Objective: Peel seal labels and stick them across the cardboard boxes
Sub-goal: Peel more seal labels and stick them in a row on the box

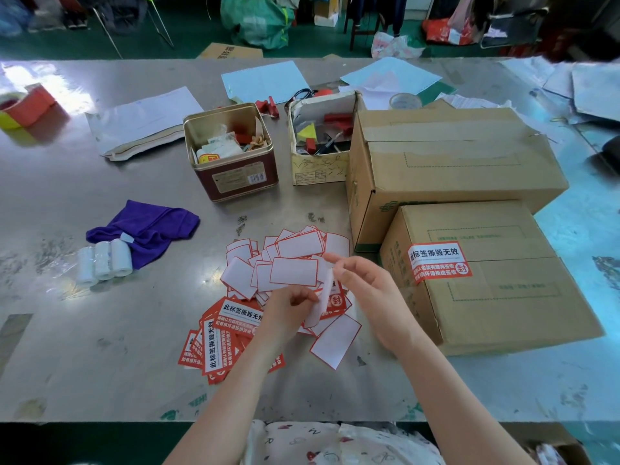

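I see my left hand [295, 305] and right hand [367, 290] pinching one seal label [322, 302] between curled fingers, above the pile of labels [235, 330] on the surface [100, 330]. The near cardboard box [503, 297] wears a stuck label [437, 263]; a bigger box [453, 162] sits behind it. The open tin [235, 177] holds small packets and red bits; the paper box [318, 166] holds red stamps, a yellow piece, and pens.
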`<state>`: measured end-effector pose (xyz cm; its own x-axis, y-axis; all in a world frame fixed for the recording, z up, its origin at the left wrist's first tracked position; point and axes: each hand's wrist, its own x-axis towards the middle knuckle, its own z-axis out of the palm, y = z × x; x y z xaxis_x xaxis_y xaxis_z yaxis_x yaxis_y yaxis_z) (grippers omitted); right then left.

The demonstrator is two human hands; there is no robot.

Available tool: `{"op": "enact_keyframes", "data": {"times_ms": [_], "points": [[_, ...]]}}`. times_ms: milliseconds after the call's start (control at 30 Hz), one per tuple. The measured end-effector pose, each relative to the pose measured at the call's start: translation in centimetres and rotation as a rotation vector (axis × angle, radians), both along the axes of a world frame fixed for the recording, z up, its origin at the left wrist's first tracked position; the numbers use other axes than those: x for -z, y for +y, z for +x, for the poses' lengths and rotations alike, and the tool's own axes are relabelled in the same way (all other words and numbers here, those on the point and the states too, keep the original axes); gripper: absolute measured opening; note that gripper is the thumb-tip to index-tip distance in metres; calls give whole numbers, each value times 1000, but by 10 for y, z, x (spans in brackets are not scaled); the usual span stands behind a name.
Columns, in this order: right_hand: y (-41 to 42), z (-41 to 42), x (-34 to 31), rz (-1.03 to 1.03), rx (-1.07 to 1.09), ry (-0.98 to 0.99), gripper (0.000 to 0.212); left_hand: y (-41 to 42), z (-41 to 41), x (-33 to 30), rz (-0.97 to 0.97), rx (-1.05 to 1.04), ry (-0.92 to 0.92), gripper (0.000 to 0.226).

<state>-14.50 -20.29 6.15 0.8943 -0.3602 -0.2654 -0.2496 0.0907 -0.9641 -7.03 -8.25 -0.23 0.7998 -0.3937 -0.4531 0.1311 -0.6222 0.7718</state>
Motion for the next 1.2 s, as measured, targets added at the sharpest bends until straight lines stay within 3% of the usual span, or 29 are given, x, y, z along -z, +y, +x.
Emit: {"op": "enact_keyframes", "data": {"times_ms": [333, 467, 800, 967, 1033, 1200], "points": [[-6, 2, 4, -61, 98, -20, 23, 1, 11, 12, 47, -101, 42, 19], [-9, 2, 4, -44, 190, -55, 21, 1, 16, 15, 100, -133, -24, 21], [-18, 6, 8, -127, 289, -24, 19, 0, 26, 32, 336, 128, -249, 38], [-17, 9, 7, -173, 258, 8, 13, -1, 28, 31, 398, 84, -320, 35], [-17, 10, 8, -231, 230, 26, 14, -3, 28, 19, 335, 43, -370, 32], [-18, 14, 8, -342, 187, 45, 16, -15, 20, -50, -213, 110, -373, 41]]}}
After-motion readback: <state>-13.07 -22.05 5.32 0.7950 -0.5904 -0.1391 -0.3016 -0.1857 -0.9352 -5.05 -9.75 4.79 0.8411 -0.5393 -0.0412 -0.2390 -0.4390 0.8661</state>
